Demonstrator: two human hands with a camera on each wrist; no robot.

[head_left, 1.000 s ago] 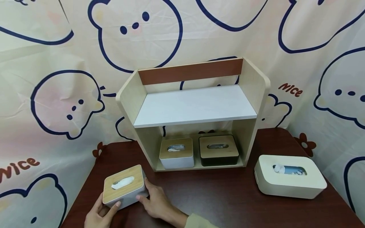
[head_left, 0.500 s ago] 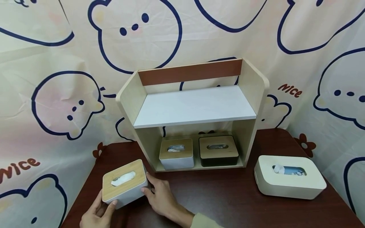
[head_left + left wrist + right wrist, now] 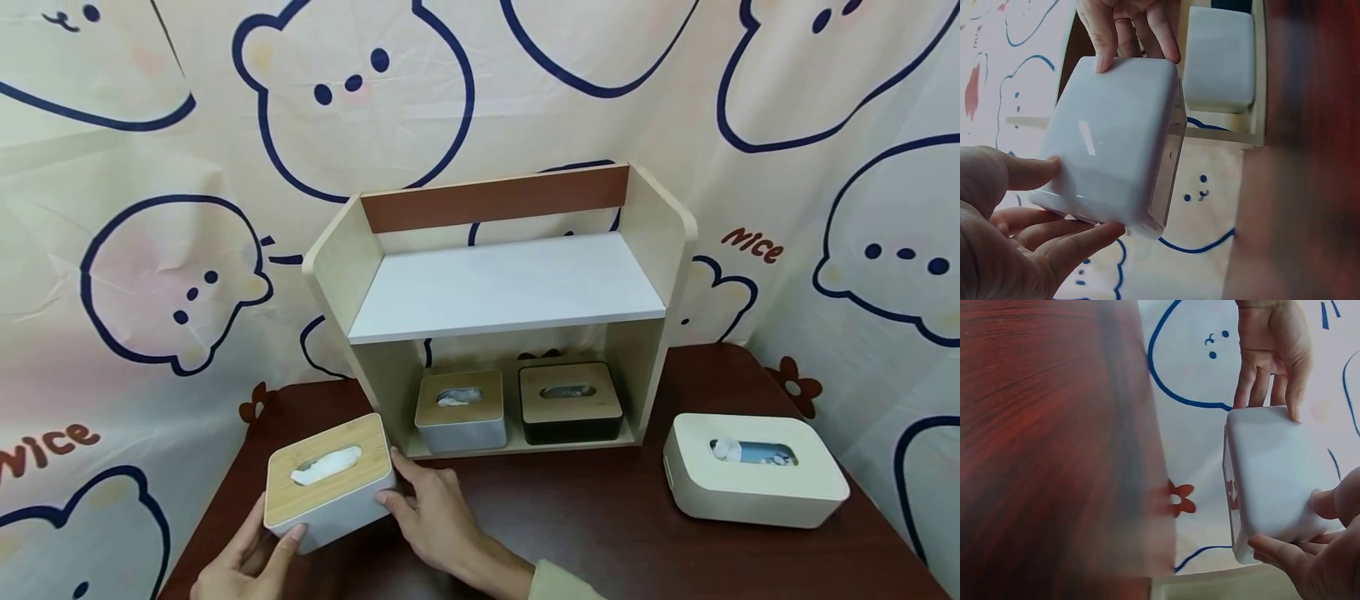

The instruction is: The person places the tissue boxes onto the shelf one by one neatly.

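Both hands hold a white tissue box (image 3: 341, 512) with a light wood lid and a tissue showing in its oval slot. It is tilted, above the front left of the table in the head view. My left hand (image 3: 243, 562) grips its left end, thumb on the near side wall. At the opposite end my right hand (image 3: 438, 517) holds it, thumb also on the near wall. The left wrist view shows the box's smooth white wall (image 3: 1110, 125) between the two hands. In the right wrist view, fingers of the right hand (image 3: 1329, 544) curl round one end.
A two-tier shelf (image 3: 510, 287) stands behind on the dark wood table (image 3: 570, 517). Its lower tier holds a white tissue box (image 3: 461, 433) and a black one (image 3: 573, 429), both wood-lidded. A larger cream tissue box (image 3: 750, 496) sits at the right. Patterned cloth (image 3: 150, 392) hangs behind.
The tissue box has risen a little and come closer to the camera, its right end shifting slightly right. Both hands moved with it, still gripping. The head view has shifted slightly.
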